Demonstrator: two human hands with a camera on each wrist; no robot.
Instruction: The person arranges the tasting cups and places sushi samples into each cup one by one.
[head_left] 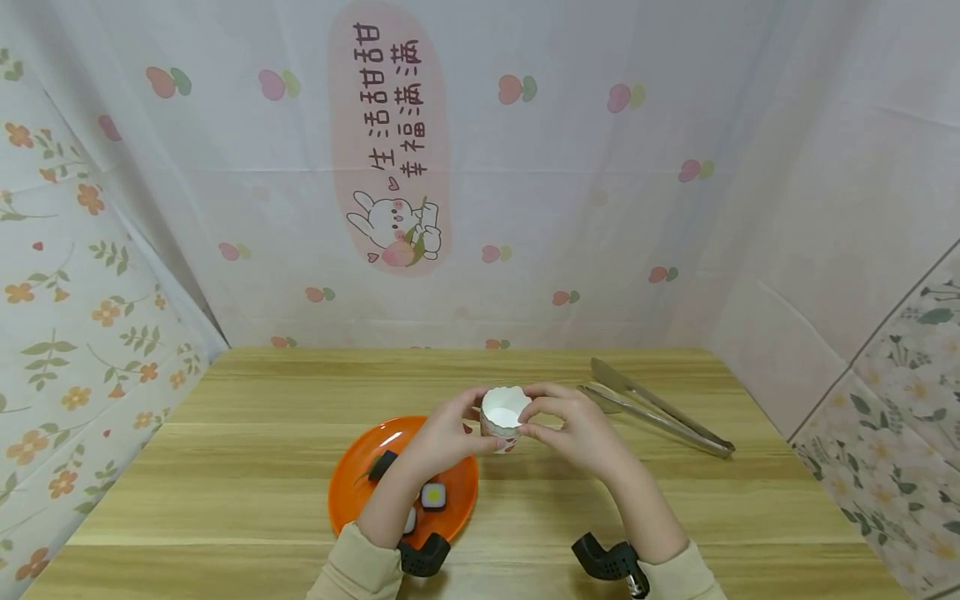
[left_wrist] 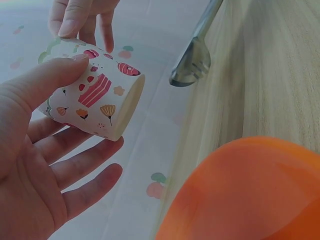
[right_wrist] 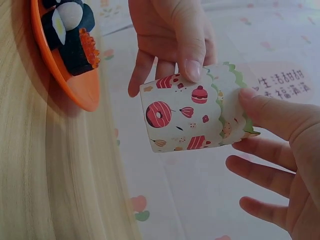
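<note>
A white paper baking cup (head_left: 504,408) with a scalloped rim, printed with pink cakes and doughnuts, is held above the table between both hands. My left hand (head_left: 448,429) grips its side, the thumb (left_wrist: 60,75) across the print and fingers beneath. On the other side my right hand (head_left: 573,421) pinches the scalloped rim between thumb (right_wrist: 270,110) and finger. In the head view the cup is upright with its mouth facing up, and its inside looks white and bare. The left forearm passes over an orange plate (head_left: 341,483) and hides part of it.
Several sushi pieces lie on the plate, among them a square one with a yellow centre (head_left: 433,496) and one topped with orange roe (right_wrist: 89,47). Metal tongs (head_left: 675,421) rest on the wooden table (head_left: 225,467) at the right. Patterned cloth (head_left: 562,208) hangs behind.
</note>
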